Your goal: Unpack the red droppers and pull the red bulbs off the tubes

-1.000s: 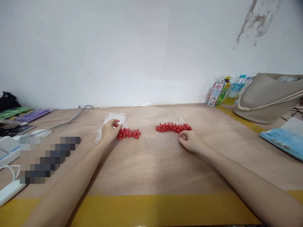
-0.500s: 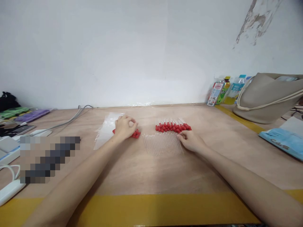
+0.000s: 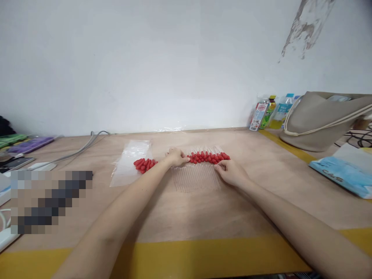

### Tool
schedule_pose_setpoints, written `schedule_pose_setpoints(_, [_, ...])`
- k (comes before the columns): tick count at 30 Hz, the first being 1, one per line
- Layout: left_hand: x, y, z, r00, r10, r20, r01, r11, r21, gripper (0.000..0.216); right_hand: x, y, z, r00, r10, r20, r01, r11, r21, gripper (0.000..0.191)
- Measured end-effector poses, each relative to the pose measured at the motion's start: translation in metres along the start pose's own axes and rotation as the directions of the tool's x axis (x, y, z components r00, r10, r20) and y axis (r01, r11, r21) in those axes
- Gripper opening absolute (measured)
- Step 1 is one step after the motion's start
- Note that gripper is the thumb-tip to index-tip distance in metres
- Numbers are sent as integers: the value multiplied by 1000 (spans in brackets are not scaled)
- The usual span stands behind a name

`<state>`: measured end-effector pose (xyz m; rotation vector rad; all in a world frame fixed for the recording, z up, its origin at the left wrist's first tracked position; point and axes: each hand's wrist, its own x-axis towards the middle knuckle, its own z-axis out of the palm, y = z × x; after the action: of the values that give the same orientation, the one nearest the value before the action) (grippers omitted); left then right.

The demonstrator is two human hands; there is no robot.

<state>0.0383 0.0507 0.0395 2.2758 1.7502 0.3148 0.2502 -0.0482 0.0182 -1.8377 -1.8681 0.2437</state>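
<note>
My right hand pinches the comb; my left hand, grip unclear, bends beside beads, forearm partly hiding a pile.

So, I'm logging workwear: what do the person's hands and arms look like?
The left hand and right hand are bare, with no gloves. The left forearm and right forearm are uncovered too; no sleeve, watch or bracelet shows on either.

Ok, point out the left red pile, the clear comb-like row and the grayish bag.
Left red pile (image 3: 143,165): head view, middle of visible pieces.
Clear comb-like row (image 3: 196,178): head view, mid-strands.
Grayish bag (image 3: 316,117): head view, front side.
</note>
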Motion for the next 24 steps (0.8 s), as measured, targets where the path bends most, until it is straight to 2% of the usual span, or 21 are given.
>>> schedule_pose_setpoints(3, [-4,4,-3,998,-49,-36,48,998,-33,28,-1,0,0,1000,-4,-16,4,1000,4,29])
schedule_pose_setpoints(6, [-13,7,-12,990,-77,-122,71,996,-57,27,-1,1,1,999,0,-50,2,999,36,28])
schedule_pose_setpoints(9, [-33,3,-21,974,-46,-221,33,998,-60,22,0,3,5,985,-35,-169,56,991,122,27])
schedule_pose_setpoints(10, [-41,-1,-22,967,-14,-255,0,998,-55,18,0,3,6,968,-72,-241,110,982,152,26])
schedule_pose_setpoints(12, [-61,-11,-21,945,84,-315,-100,994,-36,11,-1,2,9,898,-177,-402,266,947,178,26])
schedule_pose_setpoints(14, [-82,-24,-15,881,293,-372,-304,952,30,5,-3,-1,9,802,-307,-512,431,891,140,28])
schedule_pose_setpoints(15, [-91,-30,-10,852,360,-380,-364,929,65,3,-5,-4,9,758,-380,-531,502,859,102,29])
schedule_pose_setpoints(17, [-106,-40,-1,801,443,-403,-436,893,115,1,-10,-10,9,686,-524,-505,610,792,6,35])
schedule_pose_setpoints(19, [-116,-45,7,748,502,-434,-499,857,129,1,-16,-17,9,634,-644,-428,679,728,-91,41])
schedule_pose_setpoints(21, [-121,-45,12,703,543,-459,-552,824,127,2,-21,-24,11,600,-724,-341,721,674,-163,45])
schedule_pose_setpoints(24, [-123,-42,18,667,580,-467,-599,791,127,3,-26,-31,17,568,-784,-251,755,618,-219,43])
